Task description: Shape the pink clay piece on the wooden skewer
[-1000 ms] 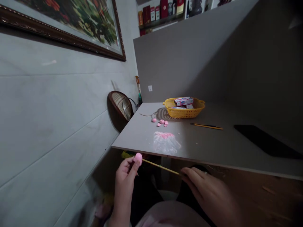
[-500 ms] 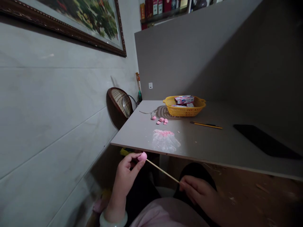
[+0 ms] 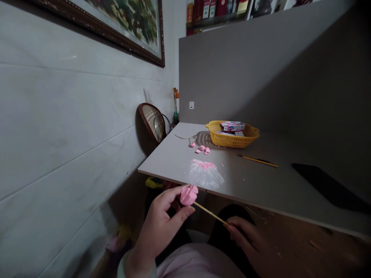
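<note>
Past the front edge of the table, above my lap, is a pink flower-shaped piece (image 3: 188, 195) with petal-like folds, set on the end of a thin wooden stick (image 3: 211, 213). The thumb and fingers of my left hand (image 3: 164, 218) close around the pink piece from its left side. My right hand (image 3: 246, 235) pinches the other end of the stick, low and to the right. On the table (image 3: 168, 154) beyond lie several small pink pieces (image 3: 202, 148). Nearer me are pink crumbs (image 3: 204, 165) and a smear of white powder (image 3: 207, 177).
A yellow basket (image 3: 232, 142) holding small boxes (image 3: 232, 126) stands at the back. Right of the crumbs lies a yellow-and-black pen-like tool (image 3: 257, 160). Farther right is a flat black sheet (image 3: 330, 187). A tiled wall (image 3: 72, 127) rises on the left.
The pink piece is turned, so its petal folds now face me, and it sits slightly farther right. Both hands still hold on. The whole view has shifted a little.
</note>
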{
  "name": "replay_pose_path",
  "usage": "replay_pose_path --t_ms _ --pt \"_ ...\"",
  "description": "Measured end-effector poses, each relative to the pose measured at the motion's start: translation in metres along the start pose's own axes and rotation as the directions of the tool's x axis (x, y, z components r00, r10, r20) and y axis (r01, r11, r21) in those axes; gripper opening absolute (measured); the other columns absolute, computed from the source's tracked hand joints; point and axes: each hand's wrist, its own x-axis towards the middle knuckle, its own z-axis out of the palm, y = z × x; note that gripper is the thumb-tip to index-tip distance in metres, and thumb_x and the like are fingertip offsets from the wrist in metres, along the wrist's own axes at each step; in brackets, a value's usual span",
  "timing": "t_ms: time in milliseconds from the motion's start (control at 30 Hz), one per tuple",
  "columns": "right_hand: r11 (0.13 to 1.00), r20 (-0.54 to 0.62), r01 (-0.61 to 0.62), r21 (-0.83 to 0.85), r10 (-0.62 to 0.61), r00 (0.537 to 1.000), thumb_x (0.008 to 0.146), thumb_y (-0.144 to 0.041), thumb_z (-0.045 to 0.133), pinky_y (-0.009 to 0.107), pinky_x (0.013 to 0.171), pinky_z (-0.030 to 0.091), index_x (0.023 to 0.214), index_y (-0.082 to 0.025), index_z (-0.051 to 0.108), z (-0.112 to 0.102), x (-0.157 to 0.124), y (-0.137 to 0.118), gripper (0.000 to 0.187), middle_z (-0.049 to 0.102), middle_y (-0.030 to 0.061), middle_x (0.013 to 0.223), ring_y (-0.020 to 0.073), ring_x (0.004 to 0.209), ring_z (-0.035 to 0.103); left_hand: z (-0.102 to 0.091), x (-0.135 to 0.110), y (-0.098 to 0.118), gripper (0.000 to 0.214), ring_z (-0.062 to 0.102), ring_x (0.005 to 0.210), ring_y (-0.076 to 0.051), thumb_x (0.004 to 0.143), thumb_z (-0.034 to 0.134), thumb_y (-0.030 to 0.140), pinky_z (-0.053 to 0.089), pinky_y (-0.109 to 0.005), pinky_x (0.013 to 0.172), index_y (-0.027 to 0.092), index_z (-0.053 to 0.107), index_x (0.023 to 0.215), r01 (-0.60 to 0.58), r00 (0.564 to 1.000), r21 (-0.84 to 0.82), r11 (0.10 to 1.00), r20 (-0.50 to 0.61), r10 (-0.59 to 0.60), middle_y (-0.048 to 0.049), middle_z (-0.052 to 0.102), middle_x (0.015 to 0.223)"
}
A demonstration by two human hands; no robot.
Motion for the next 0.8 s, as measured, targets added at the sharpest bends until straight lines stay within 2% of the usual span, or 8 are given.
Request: replay_pose_path --t_ms 67,167,267,433,567,667,800 --pt "0.999 -0.003 0.002 0.052 -0.002 1.0 0.095 -0.059 0.049 0.026 0.053 0.046 0.076 -0.024 0.066 0.001 0.003 -0.001 0.043 0.061 0.0 0.062 0.0165 0.056 0.056 0.003 -0.004 0.008 0.037 0.072 0.109 -0.03 0.081 0.081 0.028 0.061 -0.035 0.083 0.026 0.078 0.118 -0.106 0.994 0.098 0.989 0.02 0.105 -0.0102 0.078 0.12" --pt "0.993 -0.022 0.0 0.119 0.002 1.0 0.092 -0.062 0.052 0.026 0.056 0.047 0.074 -0.024 0.066 0.004 0.006 0.002 0.045 0.061 0.0 0.063 0.0164 0.058 0.057 0.006 -0.007 0.018 0.042 0.072 0.108 -0.025 0.086 0.077 0.025 0.06 -0.032 0.086 0.026 0.072 0.127 -0.274 0.96 0.156 0.949 0.093 0.262 -0.0091 0.077 0.121" --pt "0.992 -0.037 -0.015 0.126 0.02 0.999 0.091 -0.063 0.051 0.026 0.058 0.049 0.074 -0.023 0.065 0.005 0.005 0.007 0.046 0.061 0.0003 0.064 0.0165 0.059 0.057 0.007 -0.004 0.019 0.044 0.072 0.107 -0.022 0.087 0.076 0.023 0.06 -0.029 0.088 0.028 0.069 0.131 -0.353 0.935 0.185 0.917 0.093 0.342 -0.0071 0.077 0.12" --pt "0.991 -0.113 -0.092 0.093 0.102 0.988 0.09 -0.059 0.053 0.025 0.055 0.047 0.079 -0.023 0.069 0.002 -0.005 0.01 0.042 0.063 0.0005 0.065 0.0163 0.059 0.058 0.007 0.01 -0.002 0.049 0.073 0.106 -0.022 0.085 0.078 0.021 0.061 -0.027 0.078 0.028 0.067 0.132 -0.279 0.96 0.127 0.952 0.018 0.279 -0.0082 0.074 0.129" --pt "0.985 -0.175 -0.174 0.021 0.175 0.969 0.089 -0.062 0.052 0.025 0.058 0.05 0.084 -0.025 0.073 -0.003 -0.015 0.004 0.043 0.066 0.0005 0.065 0.0172 0.06 0.062 0.006 0.02 -0.016 0.029 0.072 0.102 -0.021 0.085 0.075 0.015 0.059 -0.025 0.073 0.027 0.076 0.112 -0.26 0.964 0.129 0.957 -0.016 0.265 -0.0063 0.076 0.117" --pt "0.984 -0.115 -0.172 -0.056 0.164 0.98 0.093 -0.062 0.048 0.023 0.055 0.049 0.082 -0.027 0.072 -0.006 -0.022 -0.004 0.044 0.065 -0.0006 0.061 0.0163 0.055 0.062 0.007 0.025 -0.021 0.023 0.071 0.105 -0.021 0.085 0.075 0.015 0.058 -0.026 0.078 0.024 0.077 0.106 -0.312 0.945 0.164 0.936 -0.046 0.323 -0.0076 0.075 0.117" --pt "0.984 -0.09 -0.068 -0.166 0.054 0.994 0.1 -0.053 0.046 0.023 0.061 0.053 0.092 -0.028 0.072 -0.005 -0.031 -0.007 0.037 0.076 0.0012 0.079 0.0176 0.069 0.071 0.008 0.028 -0.029 0.017 0.072 0.095 -0.019 0.088 0.074 0.019 0.058 -0.028 0.08 0.023 0.077 0.104 -0.273 0.959 0.122 0.954 -0.043 0.279 -0.0061 0.077 0.104"
